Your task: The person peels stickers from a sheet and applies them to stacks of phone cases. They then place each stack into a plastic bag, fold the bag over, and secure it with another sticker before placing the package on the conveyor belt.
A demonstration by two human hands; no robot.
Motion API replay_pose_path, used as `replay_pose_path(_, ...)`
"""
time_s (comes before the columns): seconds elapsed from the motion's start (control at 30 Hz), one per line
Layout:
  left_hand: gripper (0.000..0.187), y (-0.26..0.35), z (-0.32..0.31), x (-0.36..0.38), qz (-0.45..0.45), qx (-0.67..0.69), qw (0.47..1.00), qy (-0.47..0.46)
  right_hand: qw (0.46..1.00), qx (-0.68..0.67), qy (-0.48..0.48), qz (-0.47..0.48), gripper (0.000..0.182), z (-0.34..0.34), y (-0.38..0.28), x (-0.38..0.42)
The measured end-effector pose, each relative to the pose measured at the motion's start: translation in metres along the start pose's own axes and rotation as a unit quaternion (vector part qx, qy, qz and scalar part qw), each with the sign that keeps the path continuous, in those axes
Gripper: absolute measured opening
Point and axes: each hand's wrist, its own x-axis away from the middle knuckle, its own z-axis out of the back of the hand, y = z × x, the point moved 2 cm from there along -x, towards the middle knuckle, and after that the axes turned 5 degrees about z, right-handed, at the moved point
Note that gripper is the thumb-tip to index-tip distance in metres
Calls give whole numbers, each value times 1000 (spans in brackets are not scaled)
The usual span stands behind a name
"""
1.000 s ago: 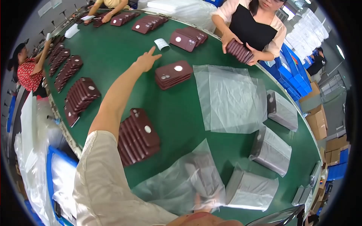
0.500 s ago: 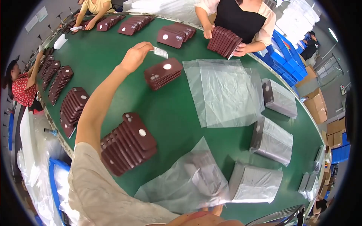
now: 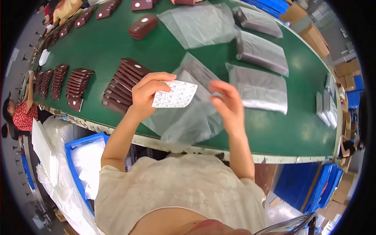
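Here, left hand (image 3: 148, 94) pinches label sheet (image 3: 178, 96) by its edge, right hand (image 3: 230, 105) spread, apart.

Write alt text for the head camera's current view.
A person's left hand holds a sheet of labels marked 16, the open right hand beside it. Beneath them, a plastic bag lies on a green table, with stacked maroon cases at left and wrapped bundles at right.
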Motion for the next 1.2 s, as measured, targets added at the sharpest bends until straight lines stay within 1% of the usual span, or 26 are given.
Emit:
replay_pose_path(0.03,17,6,-9,10,6,3,1000,-4,999,-32,-31,-13,38,-7,4,0)
replay_pose_path(0.1,20,16,-21,24,14,0,1000,-7,993,-75,-77,-55,34,-12,20,4)
replay_pose_path(0.13,20,22,-27,28,13,-1,1000,-5,993,-74,-79,-53,34,-7,24,11)
replay_pose_path(0.17,20,26,-33,30,84,45,995,25,995,-50,-65,-56,32,-2,29,17)
replay_pose_path(0.23,19,30,-44,35,226,137,961,81,998,-5,-32,-62,27,4,30,28)
replay_pose_path(0.27,19,34,-49,35,227,137,961,75,998,-7,-27,-63,27,9,30,34)
replay_pose_path(0.3,21,35,-54,33,261,219,937,69,998,-2,-6,-58,25,15,28,40)
replay_pose_path(0.37,25,38,-67,26,324,379,865,53,998,12,40,-45,21,25,23,49)
replay_pose_path(0.4,25,41,-73,21,327,382,863,44,998,12,50,-45,21,30,23,54)
replay_pose_path(0.43,23,48,-79,13,257,220,941,-25,998,31,51,-37,19,35,23,59)
replay_pose_path(0.47,21,55,-85,7,173,50,979,-91,997,50,50,-29,18,40,23,64)
replay_pose_path(0.5,21,60,-94,5,78,-119,978,-152,996,70,49,-22,17,45,23,68)
replay_pose_path(0.53,21,59,-100,5,76,-114,978,-160,995,71,59,-23,17,50,23,72)
replay_pose_path(0.57,20,54,-105,6,163,-59,965,-195,995,62,68,-34,15,55,23,76)
replay_pose_path(0.6,20,49,-111,8,249,-5,941,-229,995,52,78,-45,13,60,23,79)
replay_pose_path(0.63,21,44,-117,11,332,47,905,-261,994,42,87,-55,12,64,24,82)
replay_pose_path(0.67,21,42,-122,14,330,49,904,-269,993,42,97,-55,12,67,25,85)
replay_pose_path(0.77,18,32,-135,24,392,118,871,-272,987,78,124,-66,9,75,28,91)
replay_pose_path(0.8,18,29,-139,26,394,120,869,-275,986,78,127,-69,9,77,29,92)
replay_pose_path(0.9,18,19,-144,32,401,118,861,-290,977,139,155,-34,9,77,30,94)
replay_pose_path(0.93,18,17,-145,33,402,118,860,-291,977,139,156,-35,9,78,30,94)
replay_pose_path(1.03,20,11,-148,34,424,137,842,-303,958,243,137,65,8,77,24,95)
replay_pose_path(1.07,20,9,-149,36,423,137,842,-306,958,244,140,65,8,78,25,97)
replay_pose_path(1.17,25,4,-154,38,448,149,822,-319,911,373,85,153,12,84,25,98)
replay_pose_path(1.2,25,2,-155,38,444,151,822,-322,909,376,88,155,12,87,27,98)
